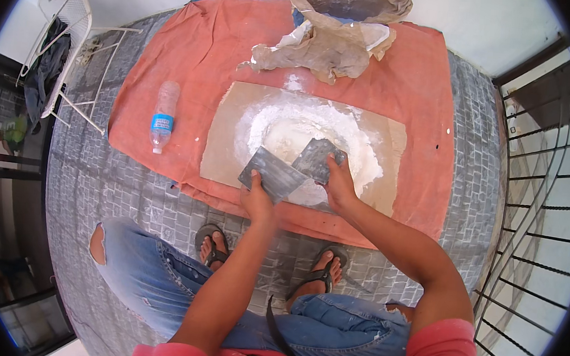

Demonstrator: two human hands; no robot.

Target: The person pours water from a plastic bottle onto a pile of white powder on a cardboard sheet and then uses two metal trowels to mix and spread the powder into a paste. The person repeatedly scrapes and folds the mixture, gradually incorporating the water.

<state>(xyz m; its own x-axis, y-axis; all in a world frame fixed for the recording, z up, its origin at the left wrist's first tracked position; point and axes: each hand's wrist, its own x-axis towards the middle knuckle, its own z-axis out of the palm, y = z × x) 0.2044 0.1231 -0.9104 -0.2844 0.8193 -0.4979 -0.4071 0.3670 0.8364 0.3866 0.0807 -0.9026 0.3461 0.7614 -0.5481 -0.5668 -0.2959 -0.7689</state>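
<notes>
Here, a grey trowel under left fingers, another under right fingers.

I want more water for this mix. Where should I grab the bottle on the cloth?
Grip the bottle around its middle, reaching from above: it lies flat on the orange cloth, lengthwise away from you, with both long sides free.

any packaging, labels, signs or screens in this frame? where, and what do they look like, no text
Plastic water bottle: lies on the orange cloth, left of the board; clear, with a blue and white label band around its middle.
Crumpled sack: at the far edge of the cloth, beyond the white powder pile; open, brownish translucent plastic, dusted white, a bit of blue showing inside.
No signs or screens in view.
</notes>
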